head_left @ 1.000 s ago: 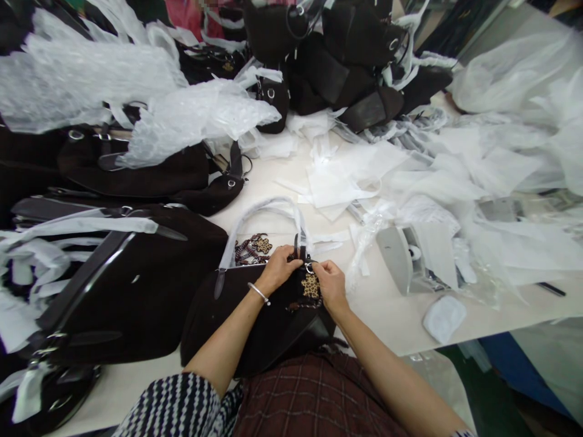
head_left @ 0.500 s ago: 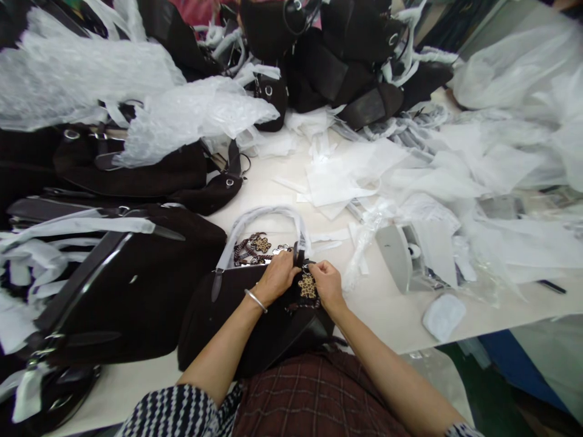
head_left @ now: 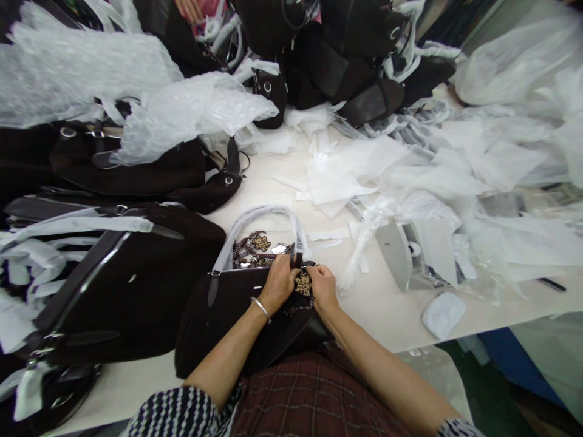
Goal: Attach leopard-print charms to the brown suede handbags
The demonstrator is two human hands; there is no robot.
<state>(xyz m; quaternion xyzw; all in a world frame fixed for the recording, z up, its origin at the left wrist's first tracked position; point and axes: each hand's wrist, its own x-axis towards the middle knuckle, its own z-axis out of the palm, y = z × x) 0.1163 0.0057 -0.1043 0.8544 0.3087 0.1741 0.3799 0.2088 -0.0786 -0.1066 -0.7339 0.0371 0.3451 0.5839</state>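
Observation:
A dark brown handbag (head_left: pixel 218 328) lies on the table against my body, its handle (head_left: pixel 268 210) wrapped in white padding. At the right base of that handle, my left hand (head_left: pixel 279 285) is closed on the bag's strap end. My right hand (head_left: pixel 324 289) pinches the top of a leopard-print flower-shaped bag charm (head_left: pixel 303 284), whose fine clasp is hidden by my fingers. The charm hangs against the bag, with a dark braided cord below it. More charms (head_left: pixel 260 243) with braided cords and shiny pieces lie on the table behind the bag, seen through the handle loop.
Another large dark bag (head_left: pixel 150 291) stands at my left. More dark bags (head_left: pixel 314 67) are piled at the back, some under bubble wrap (head_left: pixel 195 109). White wrapping sheets (head_left: pixel 346 176), a grey tape dispenser (head_left: pixel 395 258) and a white pad (head_left: pixel 444 314) lie to the right. A co-worker's hand (head_left: pixel 190 8) shows at the far edge.
My right hand has shifted slightly left and down, closer to my left hand. The charm has moved a little left with it. The co-worker's hand has come into view at the back.

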